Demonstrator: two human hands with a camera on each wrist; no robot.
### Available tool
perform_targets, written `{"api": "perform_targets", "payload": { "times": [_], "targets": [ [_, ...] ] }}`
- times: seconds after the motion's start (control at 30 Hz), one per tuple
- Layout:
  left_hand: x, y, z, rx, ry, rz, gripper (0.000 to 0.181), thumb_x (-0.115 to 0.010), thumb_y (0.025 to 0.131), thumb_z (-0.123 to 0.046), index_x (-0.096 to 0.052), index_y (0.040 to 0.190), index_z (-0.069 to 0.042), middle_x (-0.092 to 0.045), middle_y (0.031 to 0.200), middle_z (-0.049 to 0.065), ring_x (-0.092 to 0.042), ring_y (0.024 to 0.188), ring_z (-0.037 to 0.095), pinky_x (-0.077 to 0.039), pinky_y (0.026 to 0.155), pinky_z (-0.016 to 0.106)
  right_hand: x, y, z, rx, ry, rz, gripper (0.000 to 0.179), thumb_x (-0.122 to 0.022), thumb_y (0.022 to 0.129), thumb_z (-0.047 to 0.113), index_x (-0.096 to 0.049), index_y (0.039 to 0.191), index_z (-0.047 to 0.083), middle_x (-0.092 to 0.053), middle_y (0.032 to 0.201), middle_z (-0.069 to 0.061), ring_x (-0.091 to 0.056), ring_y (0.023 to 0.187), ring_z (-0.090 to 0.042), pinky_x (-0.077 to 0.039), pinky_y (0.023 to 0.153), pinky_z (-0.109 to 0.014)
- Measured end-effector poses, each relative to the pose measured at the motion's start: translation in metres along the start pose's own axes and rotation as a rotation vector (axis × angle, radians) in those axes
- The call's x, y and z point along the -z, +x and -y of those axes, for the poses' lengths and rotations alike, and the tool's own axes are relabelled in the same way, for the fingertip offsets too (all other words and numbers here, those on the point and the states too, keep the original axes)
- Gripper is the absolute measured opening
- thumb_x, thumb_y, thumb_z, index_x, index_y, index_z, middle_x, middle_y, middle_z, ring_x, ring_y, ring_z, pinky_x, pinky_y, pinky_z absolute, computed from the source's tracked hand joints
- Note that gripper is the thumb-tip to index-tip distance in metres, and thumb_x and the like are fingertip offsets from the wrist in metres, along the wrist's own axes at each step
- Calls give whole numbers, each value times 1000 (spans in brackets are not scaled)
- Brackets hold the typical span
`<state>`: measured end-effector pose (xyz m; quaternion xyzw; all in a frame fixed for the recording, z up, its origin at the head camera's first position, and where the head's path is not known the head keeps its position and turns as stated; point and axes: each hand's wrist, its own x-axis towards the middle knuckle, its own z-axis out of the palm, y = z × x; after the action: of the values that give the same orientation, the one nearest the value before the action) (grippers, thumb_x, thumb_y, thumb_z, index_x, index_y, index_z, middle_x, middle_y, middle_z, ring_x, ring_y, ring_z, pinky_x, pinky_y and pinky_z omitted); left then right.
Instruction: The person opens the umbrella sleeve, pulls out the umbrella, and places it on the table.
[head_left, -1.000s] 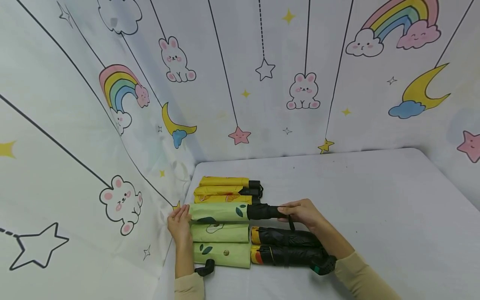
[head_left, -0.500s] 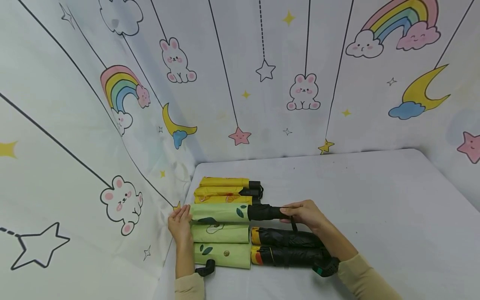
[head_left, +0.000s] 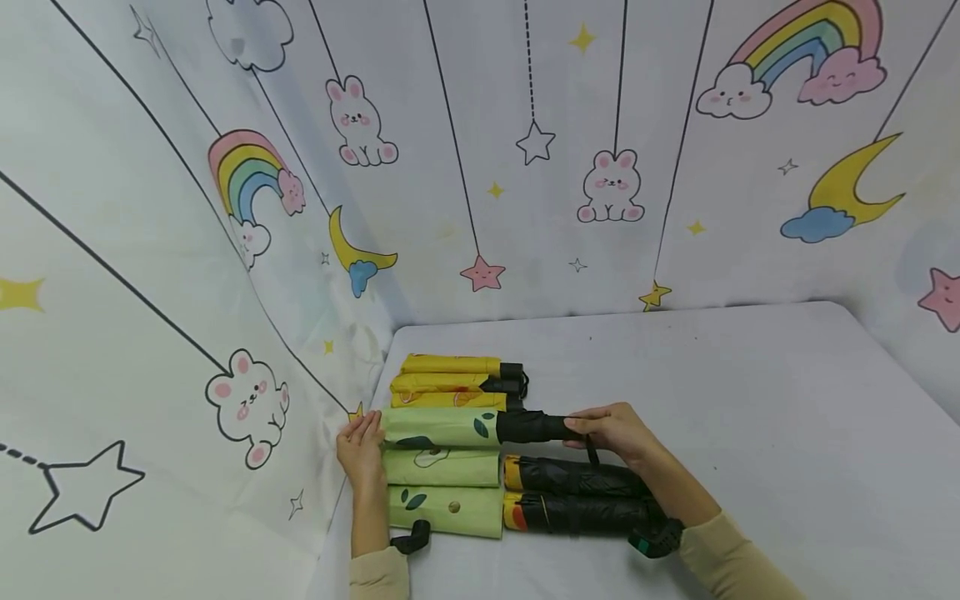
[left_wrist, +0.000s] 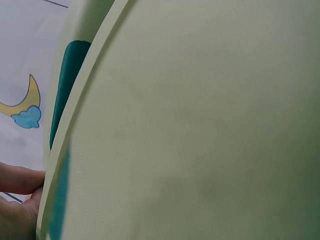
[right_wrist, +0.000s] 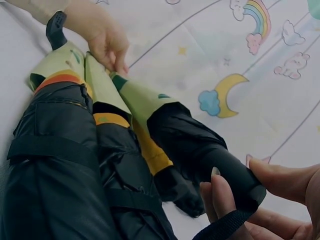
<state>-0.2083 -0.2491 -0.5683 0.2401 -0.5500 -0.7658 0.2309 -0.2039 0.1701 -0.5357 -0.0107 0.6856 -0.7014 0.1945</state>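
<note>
Closest to me, around the bottom centre of the frame, there's a flat green sleeve [head_left: 476, 515] with a black folded umbrella [head_left: 577, 513] lying just to its right, and directly behind them a second green sleeve [head_left: 468, 469] and second black umbrella [head_left: 577, 477] lie the same way. Next row back is the one I'm on: the held umbrella [head_left: 517, 426] pokes out the right end of the held sleeve [head_left: 450, 426], just below mid-frame. My right hand [head_left: 613, 427] has the handle end pinched between thumb and fingers, strap [head_left: 592, 452] hanging down, while my left hand [head_left: 362, 442] pinches the sleeve's left end. Past that, three yellow bundles [head_left: 438, 382] lie side by side on the white table [head_left: 750, 400], and a cartoon-print curtain [head_left: 555, 217] fills the upper frame.
</note>
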Motion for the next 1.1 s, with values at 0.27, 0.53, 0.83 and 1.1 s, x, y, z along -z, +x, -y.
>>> {"api": "perform_targets", "payload": {
  "times": [0.27,0.53,0.83,1.1],
  "targets": [
    [3,2,0,-17,-21,-7,56,-51,93,26,-32,144,15,-51,144,34,-55,137,40,-50,108,31,6,-4,-2,4,21,12,47,-79,95,20,-67,125,-15,-73,117,-20,-77,98,-33,-61,94,-41],
    [4,3,-1,-14,-16,4,57,-51,94,25,-30,146,14,-51,146,32,-55,137,38,-49,108,30,11,-7,-1,11,-9,25,49,-77,97,23,-66,127,-14,-72,121,-20,-77,100,-32,-60,96,-41],
    [3,3,-1,-21,-17,0,56,-50,93,26,-31,144,15,-52,144,32,-57,135,36,-50,107,29,17,-10,0,17,-10,23,48,-77,97,22,-66,128,-13,-71,123,-19,-76,101,-33,-60,97,-41],
    [2,1,-4,-17,-29,-6,56,-50,93,27,-31,144,15,-52,144,33,-57,135,37,-50,107,30,21,-15,0,7,-12,15,44,-76,97,19,-68,127,-13,-73,120,-17,-77,100,-31,-61,95,-38]
  ]
}}
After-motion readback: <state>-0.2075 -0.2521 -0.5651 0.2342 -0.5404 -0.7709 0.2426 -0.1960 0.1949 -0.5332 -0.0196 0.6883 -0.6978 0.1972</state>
